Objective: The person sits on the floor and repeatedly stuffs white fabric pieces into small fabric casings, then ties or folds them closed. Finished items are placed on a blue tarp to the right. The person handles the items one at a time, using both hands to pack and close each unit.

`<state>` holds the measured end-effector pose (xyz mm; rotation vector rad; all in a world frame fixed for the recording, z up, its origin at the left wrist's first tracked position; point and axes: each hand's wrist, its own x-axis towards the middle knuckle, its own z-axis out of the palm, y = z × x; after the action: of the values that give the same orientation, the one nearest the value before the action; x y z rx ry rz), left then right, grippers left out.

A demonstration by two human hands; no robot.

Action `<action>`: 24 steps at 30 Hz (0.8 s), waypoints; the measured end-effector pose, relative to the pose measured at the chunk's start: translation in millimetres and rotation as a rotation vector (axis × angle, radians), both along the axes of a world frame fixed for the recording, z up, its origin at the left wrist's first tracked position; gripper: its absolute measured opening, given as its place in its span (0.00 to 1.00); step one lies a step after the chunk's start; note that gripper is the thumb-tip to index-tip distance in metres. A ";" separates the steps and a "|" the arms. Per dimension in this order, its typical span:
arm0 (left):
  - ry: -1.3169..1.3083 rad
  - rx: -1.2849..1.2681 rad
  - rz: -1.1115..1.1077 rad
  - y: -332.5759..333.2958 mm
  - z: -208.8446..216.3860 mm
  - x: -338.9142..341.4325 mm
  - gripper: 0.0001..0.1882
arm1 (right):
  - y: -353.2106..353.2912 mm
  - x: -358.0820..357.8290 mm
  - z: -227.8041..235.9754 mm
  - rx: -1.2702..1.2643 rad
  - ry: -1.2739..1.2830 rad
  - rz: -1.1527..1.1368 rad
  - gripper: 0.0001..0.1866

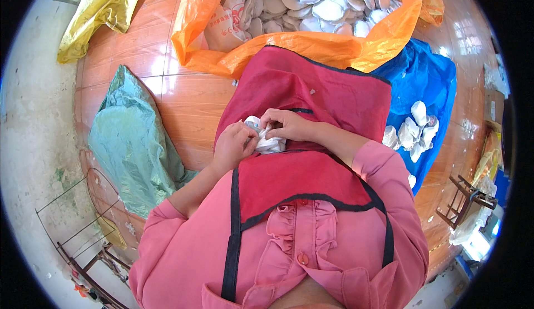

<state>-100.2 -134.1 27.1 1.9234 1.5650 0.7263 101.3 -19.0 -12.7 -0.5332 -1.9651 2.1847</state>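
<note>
A bunched white cloth piece [271,145] lies in my lap on the red apron [328,95]. At its left side, my left hand [236,143] is closed, with thumb and fingertips pinching the fabric. My right hand [286,125] reaches over from the right and pinches the upper part of the same piece between curled fingers. Both hands are close together. The folds between the fingertips are partly hidden, and I cannot make out any small thing inside them.
Ahead, an open orange sack [222,61] holds a heap of white oval padded pieces [331,8]. Several bunched white pieces [410,134] lie on a blue sheet [439,86] at right. A full green sack [130,142] stands left, near a metal rack [72,212]. A small stool [464,198] is far right.
</note>
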 end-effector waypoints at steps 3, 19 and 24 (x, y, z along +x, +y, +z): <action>-0.019 0.188 -0.032 -3.5 -2.8 1.8 0.09 | 7.2 6.2 -4.9 0.090 0.073 0.029 0.14; 0.086 0.055 -0.366 2.7 -18.5 -28.8 0.26 | 19.2 -10.3 -28.2 0.626 0.315 0.090 0.12; 0.162 0.100 -0.358 9.0 -13.0 -19.5 0.25 | -6.5 -2.2 -29.7 0.680 0.205 -0.150 0.09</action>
<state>-119.6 -125.1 14.1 2.3038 1.2400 0.5140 99.1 -25.5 -42.4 -0.3148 -2.2720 1.2946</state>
